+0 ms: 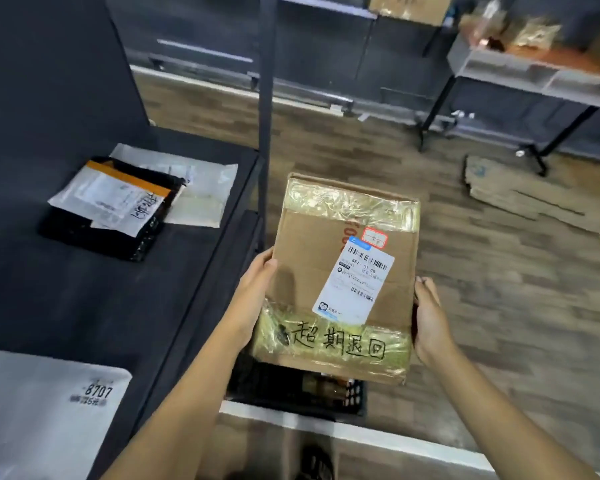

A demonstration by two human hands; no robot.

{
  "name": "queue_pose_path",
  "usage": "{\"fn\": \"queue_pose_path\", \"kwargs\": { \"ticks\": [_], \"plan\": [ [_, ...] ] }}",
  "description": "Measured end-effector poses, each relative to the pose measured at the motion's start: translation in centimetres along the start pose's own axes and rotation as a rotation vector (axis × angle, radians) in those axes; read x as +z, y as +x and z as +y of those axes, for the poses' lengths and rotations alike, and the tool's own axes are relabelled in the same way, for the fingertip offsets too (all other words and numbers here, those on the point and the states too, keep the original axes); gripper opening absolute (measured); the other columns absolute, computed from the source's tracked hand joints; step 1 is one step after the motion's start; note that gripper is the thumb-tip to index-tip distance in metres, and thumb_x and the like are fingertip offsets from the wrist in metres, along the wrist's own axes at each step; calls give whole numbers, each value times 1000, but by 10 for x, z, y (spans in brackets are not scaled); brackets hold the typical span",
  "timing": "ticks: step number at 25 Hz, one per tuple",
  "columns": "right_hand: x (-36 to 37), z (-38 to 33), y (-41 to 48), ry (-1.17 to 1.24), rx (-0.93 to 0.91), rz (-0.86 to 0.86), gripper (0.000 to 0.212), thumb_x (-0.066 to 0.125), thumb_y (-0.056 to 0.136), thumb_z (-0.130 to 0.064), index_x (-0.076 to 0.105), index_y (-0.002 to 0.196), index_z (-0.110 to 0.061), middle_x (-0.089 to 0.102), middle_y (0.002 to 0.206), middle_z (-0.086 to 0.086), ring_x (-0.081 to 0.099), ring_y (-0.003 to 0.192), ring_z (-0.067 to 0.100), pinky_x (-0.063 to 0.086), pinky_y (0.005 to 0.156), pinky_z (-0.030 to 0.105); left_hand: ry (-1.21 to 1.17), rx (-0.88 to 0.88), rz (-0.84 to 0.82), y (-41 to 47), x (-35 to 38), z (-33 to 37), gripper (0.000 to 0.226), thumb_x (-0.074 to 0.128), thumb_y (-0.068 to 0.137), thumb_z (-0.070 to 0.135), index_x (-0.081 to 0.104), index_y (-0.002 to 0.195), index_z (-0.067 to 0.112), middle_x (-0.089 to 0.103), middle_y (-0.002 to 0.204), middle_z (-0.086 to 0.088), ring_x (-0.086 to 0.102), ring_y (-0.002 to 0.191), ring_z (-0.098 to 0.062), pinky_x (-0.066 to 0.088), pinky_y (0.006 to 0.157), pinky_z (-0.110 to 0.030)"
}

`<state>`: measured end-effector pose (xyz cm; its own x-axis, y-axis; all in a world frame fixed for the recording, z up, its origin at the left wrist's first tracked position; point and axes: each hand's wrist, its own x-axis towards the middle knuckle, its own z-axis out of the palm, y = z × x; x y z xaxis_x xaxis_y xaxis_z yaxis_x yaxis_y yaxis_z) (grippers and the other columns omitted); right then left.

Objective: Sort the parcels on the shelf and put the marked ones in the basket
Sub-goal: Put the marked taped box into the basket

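Left hand (255, 292), right hand (430, 318), each grip closed on cardboard parcel (340, 271), basket (326, 405) below, mailers (118, 199) on shelf (84, 299)

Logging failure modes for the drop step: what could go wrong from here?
1. The left hand and right hand grip the cardboard box only at its side edges; it could slip or tilt on release.
2. The basket below is mostly hidden by the box and seems to hold something already, so the box may land askew or on the rim.
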<state>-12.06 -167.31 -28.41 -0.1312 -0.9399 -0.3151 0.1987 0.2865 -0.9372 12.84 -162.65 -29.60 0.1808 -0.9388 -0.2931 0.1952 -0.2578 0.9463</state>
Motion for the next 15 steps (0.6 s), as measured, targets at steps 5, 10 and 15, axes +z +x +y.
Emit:
{"fn": "queue_pose_path", "kwargs": {
  "ticks": [5,10,15],
  "plan": [
    [-36,90,54,-131,173,-24,27,38,101,-28,50,77,-24,68,63,-11,63,57,1,50,53,17,2,-156,51,42,16,-96,37,42,98,39,46,135,37,50,134,20,40,128,-2,27,99,-24],
    [-55,196,105,-184,259,-68,33,37,101,-28,54,73,-26,66,63,-11,60,61,6,46,60,25,135,-248,82,118,-2,-199,44,35,102,31,39,144,20,42,148,3,36,136,-12,26,111,-27],
    [-49,286,131,-209,367,-122,30,43,95,-39,66,76,-39,71,93,-10,64,93,10,47,94,37,86,-274,118,143,-43,-294,48,48,90,48,49,135,32,44,141,16,40,131,-6,28,109,-27]
  ]
}}
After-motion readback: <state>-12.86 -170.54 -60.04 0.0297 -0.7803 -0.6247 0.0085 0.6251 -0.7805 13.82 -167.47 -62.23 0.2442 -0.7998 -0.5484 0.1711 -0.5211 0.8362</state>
